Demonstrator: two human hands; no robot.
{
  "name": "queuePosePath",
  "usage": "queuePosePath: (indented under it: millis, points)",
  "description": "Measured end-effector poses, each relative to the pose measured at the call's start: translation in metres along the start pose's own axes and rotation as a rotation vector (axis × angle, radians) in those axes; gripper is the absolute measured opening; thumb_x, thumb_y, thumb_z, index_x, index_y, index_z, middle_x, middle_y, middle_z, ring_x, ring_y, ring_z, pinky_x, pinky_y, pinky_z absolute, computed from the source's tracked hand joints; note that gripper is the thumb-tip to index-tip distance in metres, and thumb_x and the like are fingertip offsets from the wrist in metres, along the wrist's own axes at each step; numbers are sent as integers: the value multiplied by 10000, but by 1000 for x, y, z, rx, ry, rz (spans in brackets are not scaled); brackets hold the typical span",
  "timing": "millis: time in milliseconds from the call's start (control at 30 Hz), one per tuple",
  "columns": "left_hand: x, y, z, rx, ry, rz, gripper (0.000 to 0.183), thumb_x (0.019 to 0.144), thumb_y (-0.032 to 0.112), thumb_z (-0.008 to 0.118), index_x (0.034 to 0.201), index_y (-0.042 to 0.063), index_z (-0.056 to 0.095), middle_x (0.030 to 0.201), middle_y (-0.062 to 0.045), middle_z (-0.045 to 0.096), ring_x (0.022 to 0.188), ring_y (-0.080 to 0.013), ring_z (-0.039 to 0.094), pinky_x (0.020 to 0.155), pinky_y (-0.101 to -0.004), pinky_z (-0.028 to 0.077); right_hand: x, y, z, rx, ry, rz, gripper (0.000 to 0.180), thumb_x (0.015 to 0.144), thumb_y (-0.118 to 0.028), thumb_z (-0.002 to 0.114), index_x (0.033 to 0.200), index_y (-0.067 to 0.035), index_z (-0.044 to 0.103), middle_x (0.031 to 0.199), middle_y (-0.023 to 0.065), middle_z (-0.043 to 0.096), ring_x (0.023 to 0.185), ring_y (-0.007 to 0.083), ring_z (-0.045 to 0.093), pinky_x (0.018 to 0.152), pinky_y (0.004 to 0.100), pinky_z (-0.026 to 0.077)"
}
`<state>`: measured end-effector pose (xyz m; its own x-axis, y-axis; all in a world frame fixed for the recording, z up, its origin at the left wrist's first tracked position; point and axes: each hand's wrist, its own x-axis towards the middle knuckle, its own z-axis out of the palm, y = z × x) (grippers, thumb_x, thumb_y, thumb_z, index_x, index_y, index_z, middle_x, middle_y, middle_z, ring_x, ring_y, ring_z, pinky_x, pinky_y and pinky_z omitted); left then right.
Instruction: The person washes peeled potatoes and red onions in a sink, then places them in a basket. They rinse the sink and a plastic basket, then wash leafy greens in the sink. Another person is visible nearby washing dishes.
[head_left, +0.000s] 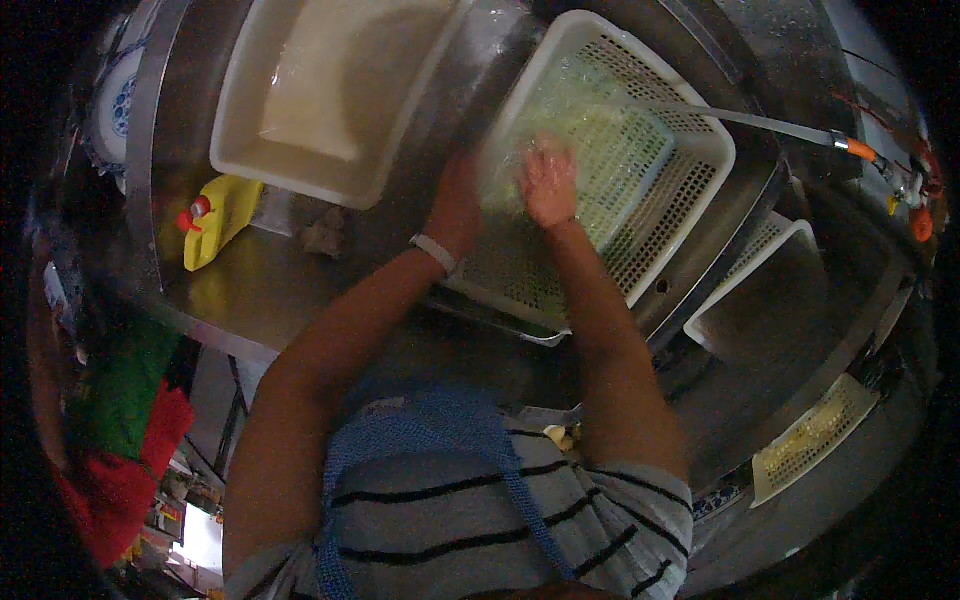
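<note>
A white perforated plastic basket (726, 142) stands tilted across my view in a metal sink. Water and pale greenish, blurred contents spread over its inside. My right hand (551, 180) is down in the wet basket with its fingers somewhat apart, and I see nothing gripped in it. At the basket's left side is my left hand (457, 196), dark and blurred, with a pale band at the wrist. Its fingers are partly hidden, so whether it grips the rim is unclear. A water stream (765, 124) runs into the basket from an orange-banded spout (859, 148) at the right.
Left of the basket stands a large white plastic tub (322, 169) with cloudy liquid. A yellow container (221, 229) with red caps and a greyish lump (326, 231) lie below it. Rightward are a white basket (750, 277) and another basket holding yellow bits (814, 435).
</note>
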<state>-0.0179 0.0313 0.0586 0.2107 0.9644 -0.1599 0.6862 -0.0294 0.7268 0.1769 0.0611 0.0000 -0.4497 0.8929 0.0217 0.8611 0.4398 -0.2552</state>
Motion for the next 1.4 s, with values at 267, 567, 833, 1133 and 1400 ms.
queuePosePath:
  millis: [267, 567, 833, 1133, 1400]
  points:
    - [1, 7, -2, -116, -115, -240, 630, 721, -9, 482, 1307, -37, 253, 1291, -255, 332, 1205, -397, 323, 1037, -426, 246, 38, 107, -52, -175, 202, 757, 299, 778, -195, 567, 1012, -19, 504, 1058, 215, 500, 954, 400, 475, 808, 452, 403]
    - [-12, -8, 10, -42, 74, -87, 559, 716, -77, 423, 1265, -25, 330, 1234, -238, 385, 1158, -377, 362, 1010, -425, 265, -26, 74, -28, -255, -272, 764, 532, 868, -120, 340, 1327, 99, 182, 1405, 273, 146, 1316, 387, 140, 1080, 383, 189]
    - [-14, 21, -11, -178, 54, -142, 607, 707, -119, 430, 1288, 5, 304, 1229, -233, 381, 1153, -396, 355, 992, -425, 283, -141, -11, -13, -391, -732, 567, 516, 769, -219, 531, 1172, 96, 463, 1269, 320, 347, 1212, 451, 299, 1034, 479, 222]
    - [-26, 21, -15, -190, 69, -122, 614, 660, -136, 454, 1247, 6, 345, 1161, -247, 423, 1091, -414, 399, 957, -454, 312, -159, -84, -9, 144, -577, 782, 391, 788, -224, 536, 1102, 9, 523, 1125, 243, 483, 1076, 364, 440, 909, 420, 347]
    - [-21, -2, -9, -313, -8, -79, 595, 700, -65, 464, 1274, 3, 322, 1219, -249, 398, 1146, -416, 364, 994, -449, 287, -50, -98, 27, 925, -336, 450, 256, 798, -214, 541, 994, -56, 587, 988, 167, 596, 928, 290, 561, 794, 367, 449]
